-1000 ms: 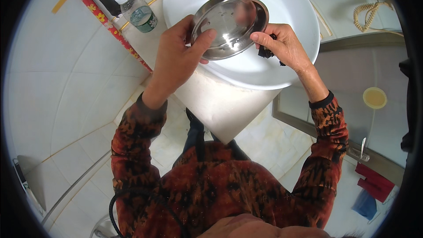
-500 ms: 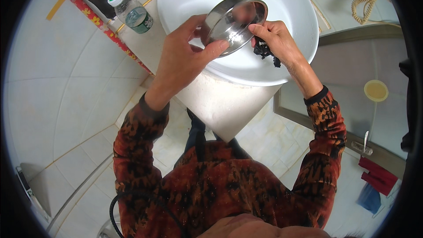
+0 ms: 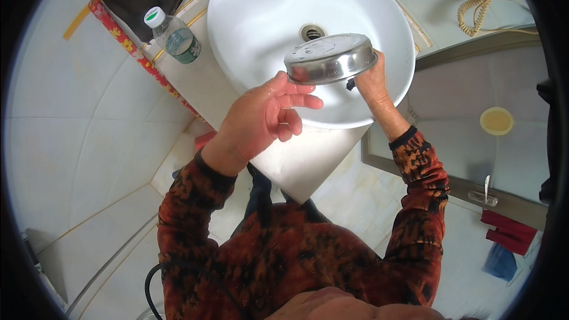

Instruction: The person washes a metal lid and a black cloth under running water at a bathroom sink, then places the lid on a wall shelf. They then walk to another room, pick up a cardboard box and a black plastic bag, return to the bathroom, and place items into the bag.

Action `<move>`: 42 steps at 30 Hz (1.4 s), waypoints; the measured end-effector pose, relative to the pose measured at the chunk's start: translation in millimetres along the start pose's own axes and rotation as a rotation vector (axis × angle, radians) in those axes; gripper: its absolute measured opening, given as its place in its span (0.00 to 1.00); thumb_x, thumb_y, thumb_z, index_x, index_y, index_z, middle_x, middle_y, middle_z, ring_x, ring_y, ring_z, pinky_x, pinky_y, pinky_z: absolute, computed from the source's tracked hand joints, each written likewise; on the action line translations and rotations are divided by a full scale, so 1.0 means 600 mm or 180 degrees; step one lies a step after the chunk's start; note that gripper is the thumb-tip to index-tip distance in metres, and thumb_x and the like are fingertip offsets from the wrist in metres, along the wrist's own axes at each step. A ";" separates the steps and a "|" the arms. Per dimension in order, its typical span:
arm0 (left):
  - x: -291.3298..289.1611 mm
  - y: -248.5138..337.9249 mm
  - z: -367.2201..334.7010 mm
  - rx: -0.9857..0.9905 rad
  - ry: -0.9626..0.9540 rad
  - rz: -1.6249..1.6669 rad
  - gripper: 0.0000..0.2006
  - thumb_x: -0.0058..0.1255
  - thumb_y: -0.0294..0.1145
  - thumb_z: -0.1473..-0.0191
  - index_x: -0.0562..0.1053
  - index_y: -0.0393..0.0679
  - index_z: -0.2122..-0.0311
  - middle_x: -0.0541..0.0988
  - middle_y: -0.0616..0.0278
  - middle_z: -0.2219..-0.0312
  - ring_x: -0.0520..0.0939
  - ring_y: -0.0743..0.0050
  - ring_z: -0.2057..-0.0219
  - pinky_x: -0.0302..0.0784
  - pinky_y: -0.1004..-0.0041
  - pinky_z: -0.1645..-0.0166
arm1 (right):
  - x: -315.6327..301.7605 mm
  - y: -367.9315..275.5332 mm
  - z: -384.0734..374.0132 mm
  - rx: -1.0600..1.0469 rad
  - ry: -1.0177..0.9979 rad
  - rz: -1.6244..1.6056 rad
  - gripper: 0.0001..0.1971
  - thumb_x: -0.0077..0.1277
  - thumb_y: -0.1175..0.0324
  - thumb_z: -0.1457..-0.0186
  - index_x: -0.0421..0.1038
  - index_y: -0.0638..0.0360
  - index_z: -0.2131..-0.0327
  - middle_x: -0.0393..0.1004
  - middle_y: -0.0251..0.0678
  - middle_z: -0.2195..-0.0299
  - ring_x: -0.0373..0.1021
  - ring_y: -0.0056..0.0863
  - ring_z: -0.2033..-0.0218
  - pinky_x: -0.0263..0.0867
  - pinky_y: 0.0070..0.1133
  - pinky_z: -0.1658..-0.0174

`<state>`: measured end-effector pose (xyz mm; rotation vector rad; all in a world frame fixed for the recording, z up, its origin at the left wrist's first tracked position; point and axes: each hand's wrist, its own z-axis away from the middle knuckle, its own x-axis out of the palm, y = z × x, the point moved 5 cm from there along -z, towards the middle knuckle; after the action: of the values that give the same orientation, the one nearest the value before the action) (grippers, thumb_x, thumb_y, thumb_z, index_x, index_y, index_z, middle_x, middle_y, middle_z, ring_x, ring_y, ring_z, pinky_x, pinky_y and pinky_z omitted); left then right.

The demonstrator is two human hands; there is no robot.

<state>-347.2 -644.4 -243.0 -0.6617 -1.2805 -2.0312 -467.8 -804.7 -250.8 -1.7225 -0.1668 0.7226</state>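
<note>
Over the white wash basin a shallow round stainless-steel bowl is held tilted, its wet base turned up. My right hand grips its rim at the right, with the fingertips hidden behind and under the bowl. A scrap of crumpled black material shows by that hand; most of it is out of sight. At the bowl's left edge is my left hand, palm turned up and fingers spread. One of its fingertips is at the rim, though whether it touches is unclear.
A clear plastic bottle with a white cap stands on the counter left of the basin. The drain lies behind the bowl. A coiled cream cord rests at far right. The counter's corner points toward me.
The bowl has turned over from showing its hollow inside to showing its base. My left hand has let go of its side and opened. Less of the black material shows now.
</note>
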 end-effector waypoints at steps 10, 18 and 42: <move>-0.005 -0.007 -0.026 0.0299 -0.0537 0.0905 0.11 0.31 0.32 0.42 0.64 0.43 0.58 0.71 0.67 0.69 0.64 0.82 0.80 0.59 0.85 0.77 | -0.014 -0.039 -0.001 -0.1256 0.0085 -0.0230 0.15 0.53 0.73 0.55 0.69 0.59 0.60 0.73 0.32 0.68 0.69 0.20 0.67 0.65 0.17 0.62; -0.030 -0.003 -0.039 0.0625 -0.0269 0.0669 0.12 0.31 0.33 0.42 0.62 0.43 0.55 0.70 0.66 0.66 0.66 0.79 0.77 0.61 0.84 0.74 | -0.009 -0.025 -0.008 -0.0893 -0.0071 0.0270 0.14 0.49 0.71 0.51 0.69 0.59 0.59 0.73 0.34 0.70 0.68 0.20 0.72 0.65 0.16 0.68; -0.212 0.059 0.151 0.1311 0.0788 -0.0097 0.10 0.36 0.36 0.43 0.64 0.41 0.63 0.72 0.62 0.82 0.75 0.76 0.84 0.67 0.81 0.84 | 0.002 0.053 0.074 -0.0650 -0.1247 0.1630 0.07 0.45 0.72 0.51 0.69 0.68 0.71 0.66 0.42 0.81 0.62 0.34 0.82 0.58 0.26 0.76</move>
<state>-228.9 -541.0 -275.3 -0.1943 -1.4988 -1.7293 -499.3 -776.5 -285.3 -1.8184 -0.0675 1.4644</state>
